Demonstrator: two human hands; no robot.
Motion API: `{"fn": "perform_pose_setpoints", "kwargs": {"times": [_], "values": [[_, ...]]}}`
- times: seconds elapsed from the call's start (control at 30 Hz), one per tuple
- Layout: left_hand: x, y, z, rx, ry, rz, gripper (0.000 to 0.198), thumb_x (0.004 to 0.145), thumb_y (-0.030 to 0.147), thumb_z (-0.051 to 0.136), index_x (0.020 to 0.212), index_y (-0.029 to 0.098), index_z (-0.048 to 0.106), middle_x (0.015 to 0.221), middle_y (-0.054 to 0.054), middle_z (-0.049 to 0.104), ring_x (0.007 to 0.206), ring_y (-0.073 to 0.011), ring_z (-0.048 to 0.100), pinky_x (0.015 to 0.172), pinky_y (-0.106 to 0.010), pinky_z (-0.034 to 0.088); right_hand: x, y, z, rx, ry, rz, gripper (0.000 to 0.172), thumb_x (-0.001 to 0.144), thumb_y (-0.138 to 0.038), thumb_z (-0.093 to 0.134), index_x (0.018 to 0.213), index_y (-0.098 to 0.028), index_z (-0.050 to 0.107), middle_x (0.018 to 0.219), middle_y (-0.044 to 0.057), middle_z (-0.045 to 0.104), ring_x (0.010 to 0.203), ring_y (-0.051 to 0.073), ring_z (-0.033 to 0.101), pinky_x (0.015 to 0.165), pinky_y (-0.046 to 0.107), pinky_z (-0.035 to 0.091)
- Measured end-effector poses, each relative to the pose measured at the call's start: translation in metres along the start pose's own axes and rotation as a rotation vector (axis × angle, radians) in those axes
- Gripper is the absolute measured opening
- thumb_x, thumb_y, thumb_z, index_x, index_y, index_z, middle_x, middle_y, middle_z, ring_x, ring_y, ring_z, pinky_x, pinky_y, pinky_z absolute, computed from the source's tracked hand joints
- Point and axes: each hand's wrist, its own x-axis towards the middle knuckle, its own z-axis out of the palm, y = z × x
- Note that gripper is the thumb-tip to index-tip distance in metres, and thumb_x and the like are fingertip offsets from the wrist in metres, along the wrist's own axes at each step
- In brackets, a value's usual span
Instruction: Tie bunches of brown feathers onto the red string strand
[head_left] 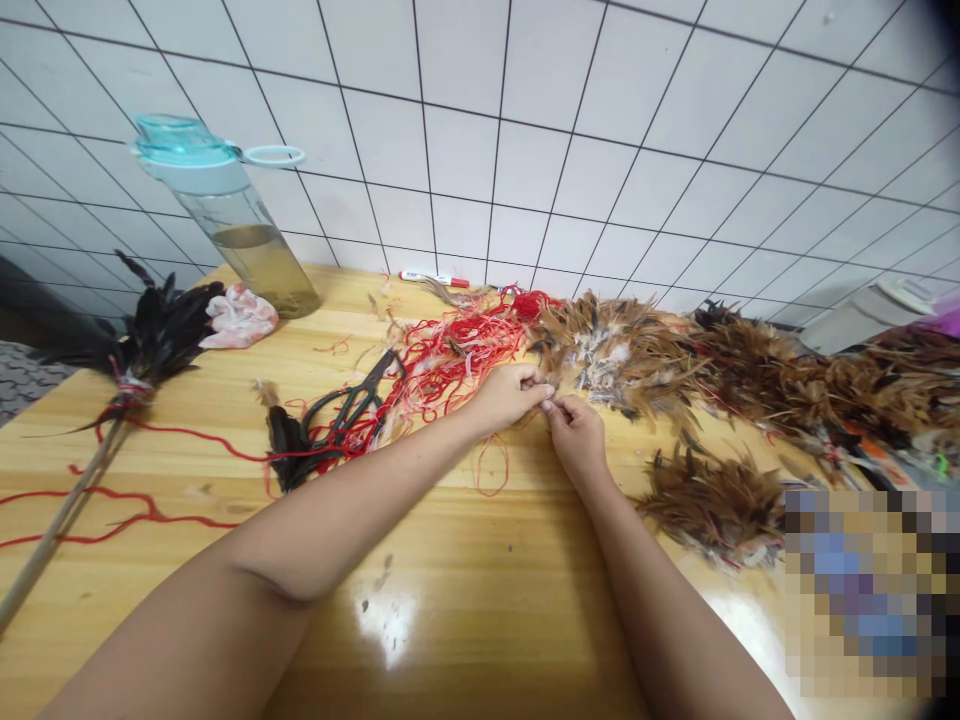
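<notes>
Both hands work over a yellow wooden table (420, 640), close together at the middle of the view. The left hand (510, 395) has thumb and fingertips pinched together, and the right hand (576, 435) pinches too, its fingertips (551, 405) almost touching the left hand's. Something like a thin thread (546, 399) sits between the two pinches, just above the tabletop, but it is too small to make out clearly. A loop of thin red string (491, 465) lies on the table below the hands.

Just left of the hands is a tangle of red and white threads (442, 355), partly over black-handled scissors (345, 405), with a black feather tuft (289, 445) beside them. Just beyond the fingertips is a bunch of brown feathers (615, 355), with darker brown feathers (780, 385) running off to the right and another brown bunch (712, 505) nearer the right arm.

Far left, a black feather duster (154, 335) lies on its wooden stick (56, 525), near loose red yarn (127, 510). Along the white tile wall (525, 130) are a plastic water bottle (225, 215), a pink cloth (240, 315) and a red marker (433, 279).
</notes>
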Motion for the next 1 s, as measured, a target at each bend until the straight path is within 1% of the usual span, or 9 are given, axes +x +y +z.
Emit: {"fn": "perform_pose_setpoints", "kwargs": {"times": [0.17,0.27,0.4,0.53,0.63,0.7,0.87,0.93,1.0], "values": [[0.004,-0.002,-0.005,-0.27,-0.007,-0.139,0.022,0.072,0.03,0.063,0.066,0.014,0.05,0.054,0.004,0.05,0.048,-0.0055,0.044,0.048,-0.018,0.032,0.001,-0.005,-0.003,0.123,-0.029,0.055,0.027,0.077,-0.041,0.053,0.067,-0.018,0.061,0.061,0.0,0.053,0.057,0.013,0.044,0.057,0.025,0.036],[0.005,-0.003,-0.006,-0.41,-0.023,-0.183,0.026,0.07,0.03,0.067,0.065,0.014,0.048,0.055,0.003,0.052,0.046,-0.0042,0.043,0.047,-0.017,0.031,0.002,-0.007,-0.005,0.187,-0.069,0.091,0.027,0.076,-0.042,0.055,0.07,-0.017,0.063,0.06,-0.001,0.055,0.055,0.012,0.045,0.056,0.025,0.036],[0.005,-0.004,-0.006,-0.455,-0.056,-0.214,0.024,0.072,0.028,0.066,0.065,0.013,0.048,0.057,0.001,0.054,0.048,-0.0039,0.045,0.051,-0.017,0.034,0.002,-0.005,-0.004,0.192,-0.08,0.084,0.027,0.075,-0.043,0.057,0.068,-0.018,0.063,0.061,-0.001,0.056,0.057,0.012,0.047,0.057,0.025,0.038],[0.005,-0.002,-0.007,-0.341,-0.057,-0.207,0.021,0.076,0.026,0.061,0.066,0.014,0.047,0.055,0.002,0.051,0.048,-0.0048,0.044,0.05,-0.018,0.033,0.003,-0.001,-0.003,0.172,-0.083,0.043,0.024,0.078,-0.039,0.054,0.072,-0.018,0.066,0.068,0.001,0.06,0.066,0.014,0.052,0.065,0.027,0.041],[0.005,0.0,-0.01,-0.141,-0.012,-0.136,0.019,0.077,0.028,0.059,0.068,0.015,0.048,0.054,0.004,0.049,0.05,-0.0065,0.044,0.051,-0.019,0.032,0.004,0.001,-0.003,0.147,-0.09,0.041,0.024,0.079,-0.037,0.052,0.077,-0.019,0.069,0.073,0.002,0.063,0.071,0.016,0.055,0.071,0.028,0.042],[0.005,0.001,-0.012,0.008,-0.004,-0.066,0.019,0.077,0.029,0.058,0.068,0.015,0.049,0.056,0.004,0.05,0.052,-0.0076,0.044,0.052,-0.02,0.031,0.004,0.001,-0.004,0.119,-0.078,0.038,0.025,0.081,-0.035,0.051,0.077,-0.02,0.07,0.074,0.003,0.064,0.073,0.016,0.056,0.073,0.029,0.042],[0.003,0.004,-0.014,0.322,-0.062,0.067,0.017,0.075,0.027,0.057,0.062,0.016,0.051,0.055,0.004,0.048,0.054,-0.0093,0.041,0.053,-0.022,0.028,0.003,0.0,-0.003,-0.05,-0.092,-0.021,0.024,0.081,-0.03,0.049,0.067,-0.02,0.065,0.066,0.002,0.056,0.068,0.017,0.052,0.066,0.028,0.038],[0.002,0.004,-0.013,0.367,-0.072,0.093,0.015,0.073,0.025,0.057,0.062,0.016,0.051,0.055,0.004,0.048,0.055,-0.0095,0.042,0.054,-0.022,0.029,0.002,0.0,-0.002,-0.093,-0.093,-0.028,0.024,0.081,-0.029,0.05,0.064,-0.02,0.064,0.064,0.002,0.054,0.066,0.016,0.051,0.064,0.028,0.036],[0.002,0.003,-0.013,0.326,-0.105,0.084,0.013,0.073,0.024,0.057,0.064,0.016,0.052,0.057,0.004,0.051,0.056,-0.0097,0.045,0.054,-0.021,0.031,0.002,0.0,-0.002,-0.11,-0.087,-0.023,0.025,0.082,-0.029,0.049,0.063,-0.019,0.064,0.064,0.002,0.054,0.065,0.016,0.051,0.064,0.028,0.036]]}}
